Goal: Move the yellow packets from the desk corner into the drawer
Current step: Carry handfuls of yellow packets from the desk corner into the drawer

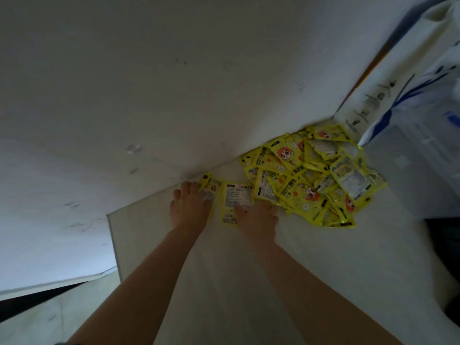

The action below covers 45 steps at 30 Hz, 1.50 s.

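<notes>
A heap of several yellow packets [316,175] fills the desk corner where two white walls meet. Two more packets lie apart to its left. My left hand [189,207] lies flat with straight fingers on one loose packet [210,189] beside the wall. My right hand [256,217] lies flat on the other loose packet [235,200], its fingertips at the heap's near edge. No drawer is in view.
The pale desk [224,282] ends in an edge at the left, with the floor [37,319] below it. A white bag with blue print [410,100] stands right of the heap against the wall.
</notes>
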Each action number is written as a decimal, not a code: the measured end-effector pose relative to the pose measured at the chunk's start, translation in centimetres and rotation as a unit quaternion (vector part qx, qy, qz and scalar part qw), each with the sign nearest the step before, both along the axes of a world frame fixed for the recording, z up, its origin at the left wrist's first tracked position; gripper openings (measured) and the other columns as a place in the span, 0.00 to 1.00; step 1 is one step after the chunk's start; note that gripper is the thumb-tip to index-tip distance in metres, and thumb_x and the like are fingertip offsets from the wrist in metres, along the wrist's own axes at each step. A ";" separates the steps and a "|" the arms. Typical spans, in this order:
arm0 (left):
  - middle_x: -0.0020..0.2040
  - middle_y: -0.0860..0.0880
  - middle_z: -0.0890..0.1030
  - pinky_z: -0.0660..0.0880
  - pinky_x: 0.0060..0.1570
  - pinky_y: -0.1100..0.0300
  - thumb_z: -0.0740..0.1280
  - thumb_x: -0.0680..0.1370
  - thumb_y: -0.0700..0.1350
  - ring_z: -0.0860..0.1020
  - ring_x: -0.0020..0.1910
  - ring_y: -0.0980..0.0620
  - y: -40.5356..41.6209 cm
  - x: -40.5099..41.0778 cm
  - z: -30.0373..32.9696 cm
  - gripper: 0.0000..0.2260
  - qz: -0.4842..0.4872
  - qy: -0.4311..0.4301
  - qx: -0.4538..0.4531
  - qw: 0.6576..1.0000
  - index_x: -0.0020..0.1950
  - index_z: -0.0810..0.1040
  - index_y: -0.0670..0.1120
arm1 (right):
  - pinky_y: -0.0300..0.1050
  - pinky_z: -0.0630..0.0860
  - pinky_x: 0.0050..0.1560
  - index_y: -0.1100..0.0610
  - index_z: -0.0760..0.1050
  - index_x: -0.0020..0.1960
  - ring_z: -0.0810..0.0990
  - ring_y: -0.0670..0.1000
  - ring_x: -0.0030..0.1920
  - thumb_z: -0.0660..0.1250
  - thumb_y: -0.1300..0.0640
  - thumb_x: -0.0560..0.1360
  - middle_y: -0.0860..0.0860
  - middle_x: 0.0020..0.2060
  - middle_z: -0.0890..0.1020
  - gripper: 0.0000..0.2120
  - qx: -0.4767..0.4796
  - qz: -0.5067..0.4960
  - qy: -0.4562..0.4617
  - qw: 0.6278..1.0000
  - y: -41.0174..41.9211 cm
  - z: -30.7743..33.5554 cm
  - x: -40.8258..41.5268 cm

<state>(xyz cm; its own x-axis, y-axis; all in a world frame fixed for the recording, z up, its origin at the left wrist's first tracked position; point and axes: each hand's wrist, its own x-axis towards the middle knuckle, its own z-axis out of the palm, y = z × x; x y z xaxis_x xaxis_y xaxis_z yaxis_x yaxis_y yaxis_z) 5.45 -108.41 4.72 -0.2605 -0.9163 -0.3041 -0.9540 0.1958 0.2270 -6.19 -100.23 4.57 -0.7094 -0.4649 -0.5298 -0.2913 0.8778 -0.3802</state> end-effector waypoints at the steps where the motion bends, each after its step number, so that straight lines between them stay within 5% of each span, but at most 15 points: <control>1: 0.65 0.44 0.70 0.71 0.56 0.48 0.64 0.77 0.51 0.69 0.63 0.40 -0.1 -0.3 -0.2 0.21 0.005 -0.003 -0.001 1.000 0.68 0.69 0.44 | 0.53 0.70 0.60 0.66 0.58 0.70 0.68 0.61 0.65 0.64 0.38 0.73 0.60 0.66 0.66 0.39 0.005 0.000 0.014 1.000 -0.3 0.0 0.7; 15: 0.64 0.41 0.70 0.70 0.57 0.48 0.63 0.78 0.49 0.68 0.64 0.40 1.6 -0.1 -0.2 0.24 0.033 0.003 0.032 0.999 0.72 0.63 0.44 | 0.54 0.71 0.59 0.65 0.53 0.71 0.66 0.58 0.66 0.64 0.52 0.76 0.57 0.68 0.65 0.32 0.048 -0.023 0.027 0.998 -2.2 -0.3 3.0; 24: 0.54 0.39 0.78 0.71 0.40 0.50 0.61 0.78 0.42 0.78 0.50 0.36 2.7 1.0 0.8 0.10 0.078 0.051 0.070 0.993 0.55 0.63 0.44 | 0.56 0.76 0.55 0.53 0.54 0.75 0.77 0.60 0.59 0.64 0.61 0.71 0.56 0.61 0.75 0.36 -0.056 0.058 -0.133 0.988 2.5 0.1 -0.6; 27: 0.51 0.37 0.79 0.72 0.39 0.51 0.63 0.78 0.43 0.78 0.48 0.35 2.8 0.2 1.7 0.10 0.075 0.096 0.069 0.990 0.53 0.61 0.45 | 0.54 0.75 0.48 0.60 0.62 0.69 0.78 0.59 0.52 0.62 0.62 0.75 0.60 0.57 0.77 0.23 -0.066 0.089 -0.136 0.985 4.6 0.3 -2.2; 29: 0.49 0.37 0.78 0.71 0.39 0.52 0.64 0.77 0.43 0.78 0.48 0.35 2.7 -1.0 2.7 0.11 0.048 0.123 0.068 0.989 0.52 0.61 0.45 | 0.55 0.75 0.44 0.61 0.64 0.61 0.78 0.58 0.48 0.61 0.60 0.77 0.60 0.54 0.77 0.15 -0.072 0.080 -0.158 0.982 6.2 0.5 -3.7; 33: 0.44 0.44 0.76 0.71 0.37 0.54 0.66 0.74 0.42 0.79 0.45 0.38 2.1 -4.5 4.6 0.14 -0.040 0.142 0.090 0.985 0.54 0.64 0.45 | 0.44 0.74 0.36 0.59 0.64 0.65 0.79 0.53 0.45 0.63 0.59 0.78 0.54 0.53 0.78 0.17 -0.124 0.030 -0.184 0.975 9.1 1.9 -7.7; 37: 0.49 0.39 0.79 0.75 0.44 0.49 0.67 0.75 0.42 0.79 0.48 0.38 0.7 -8.6 5.2 0.15 -0.133 0.159 0.100 0.973 0.58 0.66 0.41 | 0.59 0.79 0.50 0.62 0.68 0.58 0.80 0.58 0.51 0.66 0.54 0.77 0.59 0.53 0.78 0.15 -0.132 -0.010 -0.129 0.983 10.7 3.4 -12.9; 45: 0.55 0.38 0.74 0.72 0.52 0.49 0.60 0.80 0.42 0.74 0.55 0.38 -2.9 -17.5 6.0 0.18 -0.330 0.043 0.013 0.943 0.69 0.62 0.41 | 0.49 0.69 0.49 0.62 0.69 0.56 0.74 0.61 0.55 0.64 0.54 0.77 0.58 0.52 0.73 0.13 -0.070 0.028 0.002 0.997 9.5 3.9 -22.2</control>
<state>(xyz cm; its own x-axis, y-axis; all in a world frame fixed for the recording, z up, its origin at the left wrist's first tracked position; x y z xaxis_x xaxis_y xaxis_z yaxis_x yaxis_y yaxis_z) -12.09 -111.35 10.68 -0.7954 -0.5395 -0.2761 -0.6050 0.7333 0.3102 -28.40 -90.74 8.47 -0.6827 -0.5729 -0.4535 -0.3398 0.7984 -0.4970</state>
